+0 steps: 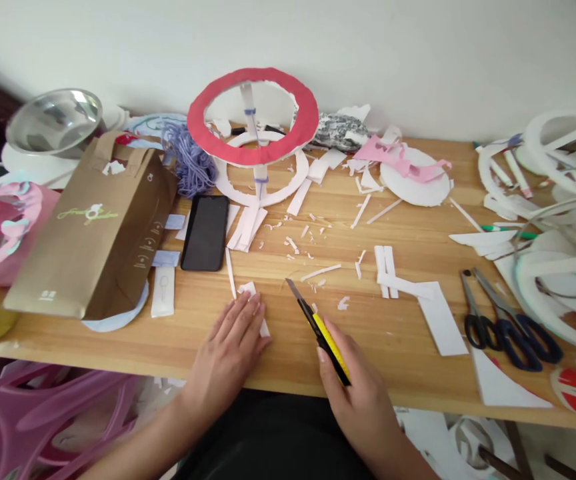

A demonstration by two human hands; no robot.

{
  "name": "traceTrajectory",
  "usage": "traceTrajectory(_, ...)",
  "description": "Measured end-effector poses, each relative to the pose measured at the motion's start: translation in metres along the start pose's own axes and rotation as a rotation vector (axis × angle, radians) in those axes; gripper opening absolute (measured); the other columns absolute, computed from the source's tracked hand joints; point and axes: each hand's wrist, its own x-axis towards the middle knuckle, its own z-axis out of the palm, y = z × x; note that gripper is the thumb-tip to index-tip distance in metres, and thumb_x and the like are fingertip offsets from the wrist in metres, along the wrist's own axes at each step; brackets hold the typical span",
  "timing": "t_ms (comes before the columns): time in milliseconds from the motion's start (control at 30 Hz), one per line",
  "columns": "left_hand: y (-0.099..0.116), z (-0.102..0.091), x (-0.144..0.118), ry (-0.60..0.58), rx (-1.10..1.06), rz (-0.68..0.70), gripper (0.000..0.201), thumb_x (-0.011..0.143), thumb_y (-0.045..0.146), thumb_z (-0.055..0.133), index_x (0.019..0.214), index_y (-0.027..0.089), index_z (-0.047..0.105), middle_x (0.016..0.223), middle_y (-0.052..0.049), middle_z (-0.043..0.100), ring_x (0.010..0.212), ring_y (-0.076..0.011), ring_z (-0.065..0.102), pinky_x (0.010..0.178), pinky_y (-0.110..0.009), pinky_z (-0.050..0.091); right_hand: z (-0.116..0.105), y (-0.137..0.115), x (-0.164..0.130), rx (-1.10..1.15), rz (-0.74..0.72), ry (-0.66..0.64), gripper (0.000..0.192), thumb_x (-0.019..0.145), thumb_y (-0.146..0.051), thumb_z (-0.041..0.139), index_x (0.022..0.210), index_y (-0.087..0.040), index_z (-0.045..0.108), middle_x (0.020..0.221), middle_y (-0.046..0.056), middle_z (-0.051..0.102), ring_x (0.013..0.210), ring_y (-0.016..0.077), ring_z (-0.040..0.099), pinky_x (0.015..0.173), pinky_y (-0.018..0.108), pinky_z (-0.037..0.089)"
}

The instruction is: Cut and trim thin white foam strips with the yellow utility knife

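My left hand (235, 327) lies flat on the table, fingers stretched out over a white foam-board strip (265, 328) that is mostly hidden beneath it. In my right hand (355, 387) is a yellow and black utility knife (332, 341). Its blade is out and points up and left, apart from the strip. Behind my hands, small white scraps (293, 245) litter the wood. Farther back stands a two-ring frame: a red ring (201, 110) on upright strips above a white ring (288, 192).
A black phone (205, 233) and a brown paper bag (91, 227) lie at left, near purple yarn (188, 160) and a metal bowl (54, 123). To the right are two pairs of scissors (523, 333), white board pieces (443, 320) and several white rings (493, 177).
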Motion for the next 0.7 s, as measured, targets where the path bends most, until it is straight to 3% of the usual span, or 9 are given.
traceTrajectory(133, 0.018, 0.010, 0.004, -0.079, -0.071, 0.050, 0.060, 0.092, 0.042, 0.056, 0.140, 0.006, 0.047, 0.145, -0.018, 0.051, 0.136, -0.0308, 0.046, 0.110, -0.046, 0.046, 0.006, -0.002, 0.006, -0.028, -0.041, -0.025, 0.048, 0.098, -0.022, 0.047, 0.145, -0.020, 0.042, 0.136, 0.010, 0.060, 0.124, 0.0205, 0.058, 0.100, 0.035, 0.052)
traceTrajectory(200, 0.027, 0.016, 0.007, -0.111, -0.130, 0.071, 0.061, 0.094, 0.038, 0.054, 0.144, 0.006, 0.041, 0.149, -0.017, 0.047, 0.140, -0.0286, 0.042, 0.111, -0.043, 0.045, 0.008, -0.002, 0.009, -0.070, -0.045, -0.017, 0.047, 0.098, -0.022, 0.047, 0.145, -0.020, 0.043, 0.133, 0.010, 0.062, 0.121, 0.0211, 0.061, 0.096, 0.034, 0.054)
traceTrajectory(400, 0.030, 0.035, 0.014, -0.031, -0.329, 0.054, 0.050, 0.097, 0.021, 0.049, 0.143, 0.005, 0.039, 0.152, -0.021, 0.040, 0.143, -0.0245, 0.036, 0.113, -0.039, 0.044, 0.003, -0.001, 0.008, -0.206, -0.042, 0.026, 0.052, 0.098, -0.022, 0.046, 0.150, -0.022, 0.037, 0.121, 0.010, 0.067, 0.105, 0.0223, 0.068, 0.079, 0.032, 0.058)
traceTrajectory(567, 0.025, 0.035, 0.017, 0.060, -0.278, 0.032, 0.041, 0.093, 0.023, 0.057, 0.131, 0.008, 0.054, 0.138, -0.020, 0.056, 0.136, -0.0303, 0.046, 0.106, -0.043, 0.051, -0.004, -0.005, 0.003, -0.201, -0.031, -0.001, 0.052, 0.098, -0.021, 0.045, 0.149, -0.023, 0.039, 0.100, 0.008, 0.070, 0.078, 0.0178, 0.069, 0.062, 0.026, 0.056)
traceTrajectory(700, 0.021, 0.032, 0.023, 0.114, -0.264, 0.077, 0.037, 0.091, 0.025, 0.062, 0.123, 0.007, 0.059, 0.125, -0.017, 0.065, 0.128, -0.0289, 0.055, 0.106, -0.043, 0.051, -0.006, -0.006, 0.001, -0.230, -0.044, -0.004, 0.051, 0.098, -0.022, 0.046, 0.148, -0.023, 0.041, 0.095, 0.007, 0.070, 0.069, 0.0160, 0.067, 0.057, 0.023, 0.053)
